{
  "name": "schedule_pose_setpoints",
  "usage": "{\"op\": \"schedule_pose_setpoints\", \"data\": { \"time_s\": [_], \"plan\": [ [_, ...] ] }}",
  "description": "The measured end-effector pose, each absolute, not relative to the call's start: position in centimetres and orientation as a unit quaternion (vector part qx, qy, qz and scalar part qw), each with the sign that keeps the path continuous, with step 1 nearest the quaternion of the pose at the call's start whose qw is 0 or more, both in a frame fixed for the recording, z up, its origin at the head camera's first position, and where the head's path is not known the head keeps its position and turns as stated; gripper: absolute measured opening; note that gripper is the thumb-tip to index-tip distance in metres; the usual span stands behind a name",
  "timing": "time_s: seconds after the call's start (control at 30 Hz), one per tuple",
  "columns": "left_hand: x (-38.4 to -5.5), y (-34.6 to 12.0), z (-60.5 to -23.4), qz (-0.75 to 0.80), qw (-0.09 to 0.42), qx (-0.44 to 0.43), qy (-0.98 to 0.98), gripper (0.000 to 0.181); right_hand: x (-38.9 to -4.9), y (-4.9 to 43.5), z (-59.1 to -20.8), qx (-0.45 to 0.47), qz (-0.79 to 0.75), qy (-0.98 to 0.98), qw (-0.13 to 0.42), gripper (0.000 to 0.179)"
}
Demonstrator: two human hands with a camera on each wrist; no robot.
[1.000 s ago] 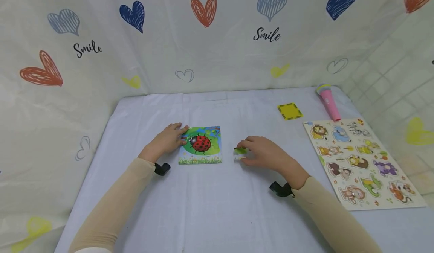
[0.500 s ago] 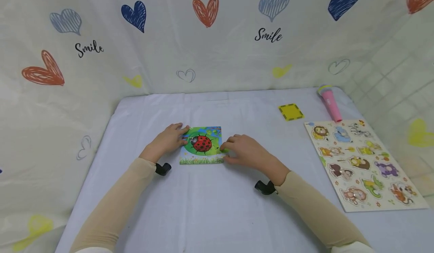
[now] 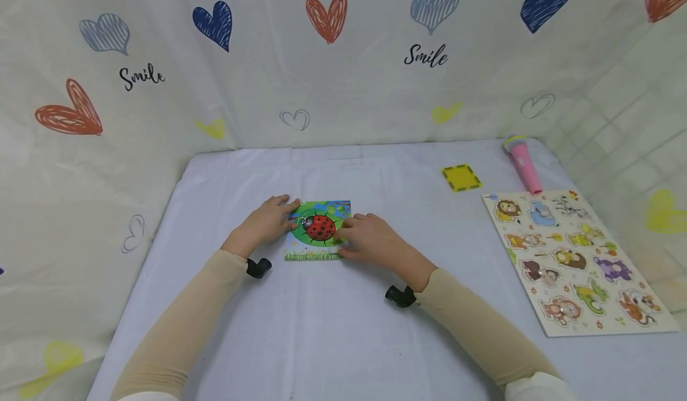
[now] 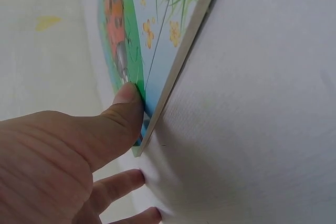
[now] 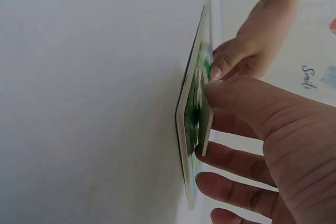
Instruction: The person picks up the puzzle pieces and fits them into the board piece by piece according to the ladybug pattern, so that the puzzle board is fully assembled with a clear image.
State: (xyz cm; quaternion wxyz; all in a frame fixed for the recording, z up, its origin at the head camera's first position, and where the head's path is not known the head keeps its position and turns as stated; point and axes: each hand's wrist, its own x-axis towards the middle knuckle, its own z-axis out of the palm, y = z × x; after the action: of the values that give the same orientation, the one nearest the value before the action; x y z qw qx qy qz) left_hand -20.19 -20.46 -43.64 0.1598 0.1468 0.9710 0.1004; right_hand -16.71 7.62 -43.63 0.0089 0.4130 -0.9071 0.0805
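A square ladybug jigsaw puzzle [image 3: 313, 250] lies flat on the white-covered table, grass printed along its near edge. My left hand [image 3: 265, 225] rests at its left side. In the left wrist view that thumb [image 4: 128, 103] presses on the picture near a corner, while other fingers lie spread on the cloth beyond. Over the puzzle's right part, my right hand [image 3: 370, 237] pinches a thin puzzle piece [image 5: 207, 132] by its edges between thumb and fingertips. The right wrist view has this piece tilted close above the puzzle; its printed face is mostly hidden there.
At the right lies a cream board with animal pictures [image 3: 579, 264]. Beyond its far edge is a pink toy microphone [image 3: 523, 165], with a yellow square frame [image 3: 461, 177] to the left. A curtain printed with hearts [image 3: 354, 85] hangs behind the table.
My right hand has moved left with the puzzle piece, from the bare cloth beside the puzzle to over its right part. My left hand has stayed at the left side.
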Motion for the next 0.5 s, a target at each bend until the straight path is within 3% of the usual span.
{"op": "schedule_pose_setpoints", "data": {
  "time_s": [0.5],
  "plan": [
    [-20.07, -20.39, -43.45, 0.108, 0.170, 0.135, 0.970, 0.071, -16.83, 7.02, -43.96, 0.409, 0.089, -0.908, -0.012, 0.026]
  ]
}}
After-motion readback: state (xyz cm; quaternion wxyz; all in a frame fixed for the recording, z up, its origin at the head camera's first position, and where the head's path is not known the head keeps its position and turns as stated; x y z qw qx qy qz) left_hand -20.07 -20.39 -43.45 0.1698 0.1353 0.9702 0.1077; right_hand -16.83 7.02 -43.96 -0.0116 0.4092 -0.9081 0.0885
